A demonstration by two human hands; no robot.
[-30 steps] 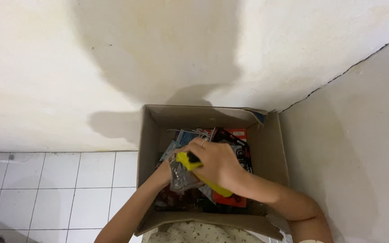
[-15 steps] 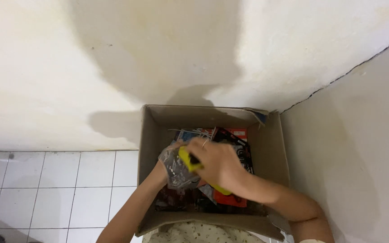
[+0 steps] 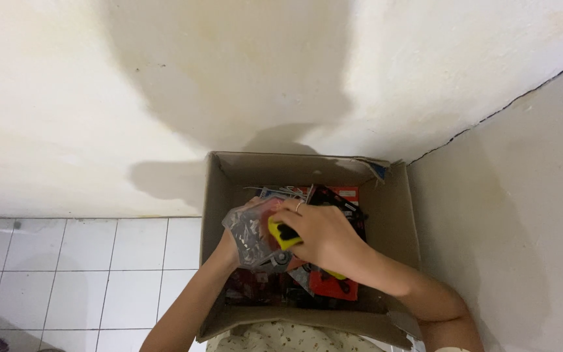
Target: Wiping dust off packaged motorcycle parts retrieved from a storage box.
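Note:
An open cardboard box (image 3: 216, 195) stands in the corner of two walls, filled with several packaged tools and red cards. Inside it, my left hand (image 3: 239, 244) holds a clear plastic bag of small metal parts (image 3: 252, 231) from underneath. My right hand (image 3: 320, 234) is closed around a yellow-handled tool (image 3: 283, 236), held right against the bag. A red package (image 3: 333, 287) lies under my right forearm. Much of the box's contents is hidden by my hands.
Pale plaster walls meet behind and to the right of the box, with a dark crack line (image 3: 490, 117) at the corner. White floor tiles (image 3: 99, 274) lie to the left. A patterned cloth (image 3: 288, 339) shows at the bottom edge.
Both hands have shifted slightly left and up inside the box, and the clear bag is raised more into view against the yellow-handled tool.

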